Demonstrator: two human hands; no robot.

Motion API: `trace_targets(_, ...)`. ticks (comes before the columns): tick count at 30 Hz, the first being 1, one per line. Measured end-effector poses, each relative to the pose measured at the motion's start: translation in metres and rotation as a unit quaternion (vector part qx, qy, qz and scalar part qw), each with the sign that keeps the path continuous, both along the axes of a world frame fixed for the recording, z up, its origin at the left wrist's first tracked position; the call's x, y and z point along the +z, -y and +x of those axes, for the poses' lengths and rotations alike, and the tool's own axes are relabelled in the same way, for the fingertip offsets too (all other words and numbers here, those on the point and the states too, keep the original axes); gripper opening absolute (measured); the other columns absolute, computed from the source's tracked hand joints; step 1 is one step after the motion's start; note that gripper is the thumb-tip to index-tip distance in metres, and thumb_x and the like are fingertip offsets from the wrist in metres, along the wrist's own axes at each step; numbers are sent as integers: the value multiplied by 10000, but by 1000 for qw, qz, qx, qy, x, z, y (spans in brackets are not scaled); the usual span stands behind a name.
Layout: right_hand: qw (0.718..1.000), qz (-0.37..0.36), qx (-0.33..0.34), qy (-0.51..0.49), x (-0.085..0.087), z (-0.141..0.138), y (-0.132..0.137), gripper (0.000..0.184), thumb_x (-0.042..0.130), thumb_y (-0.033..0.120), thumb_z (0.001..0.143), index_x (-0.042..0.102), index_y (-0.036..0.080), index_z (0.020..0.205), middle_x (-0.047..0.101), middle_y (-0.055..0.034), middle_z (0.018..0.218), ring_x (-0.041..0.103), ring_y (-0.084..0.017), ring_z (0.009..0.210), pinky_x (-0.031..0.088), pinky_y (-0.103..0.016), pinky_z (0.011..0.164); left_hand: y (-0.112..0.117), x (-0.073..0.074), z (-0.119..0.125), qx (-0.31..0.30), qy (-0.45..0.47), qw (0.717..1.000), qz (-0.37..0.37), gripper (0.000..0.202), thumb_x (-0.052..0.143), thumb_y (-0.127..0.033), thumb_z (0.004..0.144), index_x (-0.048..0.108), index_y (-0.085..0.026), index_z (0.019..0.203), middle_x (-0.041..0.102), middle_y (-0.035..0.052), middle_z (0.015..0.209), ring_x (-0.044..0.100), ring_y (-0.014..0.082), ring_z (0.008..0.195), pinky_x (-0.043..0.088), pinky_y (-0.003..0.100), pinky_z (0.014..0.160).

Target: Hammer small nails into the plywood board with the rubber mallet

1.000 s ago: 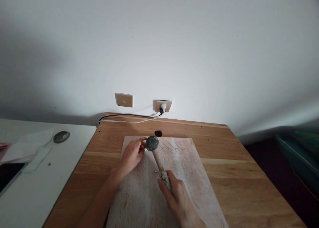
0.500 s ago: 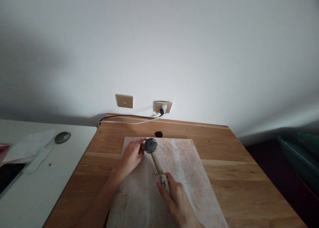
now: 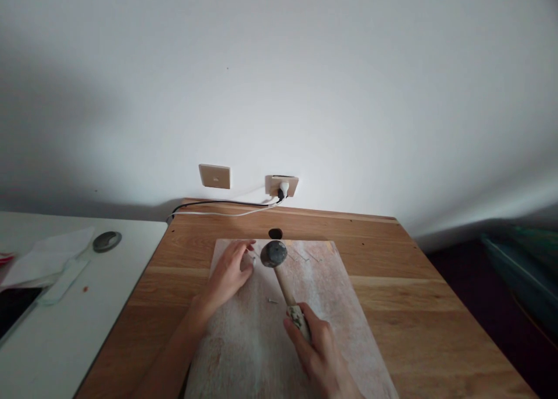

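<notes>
My right hand (image 3: 320,346) is wrapped round the pale, worn grip of a mallet (image 3: 285,285) with a wooden handle and a dark round head. The head hovers over the far part of a weathered board (image 3: 244,341), just right of my left hand (image 3: 231,274). That hand rests at the board's far left, thumb and fingers apart around a thin nail (image 3: 255,257). To the right of the mallet head, several nails (image 3: 313,256) stand in a row near the far edge, partly hidden by it. One loose nail (image 3: 272,300) lies mid-board.
The board lies on a wooden table (image 3: 405,306) with a cable hole (image 3: 275,234) behind it. Cords (image 3: 218,214) run to a wall socket (image 3: 285,185). At left, a white table (image 3: 113,288) bears papers (image 3: 47,256) and a grey ring-shaped object (image 3: 107,241).
The mallet and my right hand have shifted right, uncovering the nail by my left hand and the loose one. The fingers of my left hand have spread apart.
</notes>
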State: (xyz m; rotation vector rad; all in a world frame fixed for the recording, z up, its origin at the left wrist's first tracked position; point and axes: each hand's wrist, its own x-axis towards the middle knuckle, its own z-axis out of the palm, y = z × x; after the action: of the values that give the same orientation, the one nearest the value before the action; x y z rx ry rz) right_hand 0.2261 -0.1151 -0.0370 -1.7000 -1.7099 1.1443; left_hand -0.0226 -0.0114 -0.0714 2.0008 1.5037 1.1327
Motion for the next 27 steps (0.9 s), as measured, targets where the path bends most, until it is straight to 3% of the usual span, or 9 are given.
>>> trace_targets(2, 1000, -15, -23, -3, -4, 11, 8, 598, 497, 776, 939, 706, 218, 984, 619, 2, 637, 593, -189, 568, 439, -265, 519, 5, 6, 1, 1, 4, 1000, 0, 408, 630, -23, 759, 618, -229, 1112, 646, 53, 1101, 642, 236, 1073, 530, 383, 962)
trace_targets(5, 999, -20, -45, 3, -9, 28, 21, 630, 494, 811, 915, 707, 219, 950, 626, -10, 634, 611, -200, 582, 477, -275, 546, 17, 18, 8, -72, -17, 997, -31, 257, 654, -30, 761, 593, -227, 916, 612, 27, 1023, 624, 213, 1006, 518, 338, 896)
trace_targets(8, 998, -22, -60, 12, -11, 41, 30, 668, 483, 834, 900, 704, 209, 991, 636, -16, 632, 619, -208, 590, 478, -274, 542, 27, 28, 20, -169, -51, 982, -70, 241, 752, -83, 755, 622, -228, 897, 619, 23, 1034, 615, 216, 1019, 504, 332, 896)
trace_targets(11, 998, -56, -40, 17, -9, 45, 31, 666, 431, 810, 936, 682, 198, 1009, 566, 19, 552, 555, -185, 498, 399, -267, 470, 33, 29, 29, -216, -64, 969, -101, 230, 802, -100, 749, 655, -219, 879, 635, 28, 1047, 623, 218, 1025, 498, 333, 905)
trace_targets(18, 997, -62, -36, 14, -6, 41, 29, 615, 428, 783, 952, 660, 214, 926, 559, 29, 552, 542, -172, 496, 384, -261, 486, 28, 19, 20, -202, -1, 972, -121, 179, 624, -26, 868, 615, -205, 850, 670, 27, 988, 639, 184, 969, 504, 306, 875)
trace_targets(24, 995, -63, -78, 11, -1, 39, 32, 636, 473, 810, 913, 689, 214, 947, 698, -31, 749, 565, -157, 532, 400, -246, 463, 25, 20, 15, -156, -51, 982, -90, 250, 642, -34, 862, 642, -225, 1024, 676, 29, 1063, 646, 203, 1014, 505, 323, 901)
trace_targets(27, 994, -85, -74, 13, 2, 38, 32, 648, 464, 821, 911, 691, 216, 958, 681, -13, 712, 529, -146, 487, 377, -246, 437, 26, 16, 19, -151, -47, 985, -75, 248, 553, -32, 920, 646, -229, 1040, 685, 27, 1030, 658, 198, 1011, 508, 312, 890)
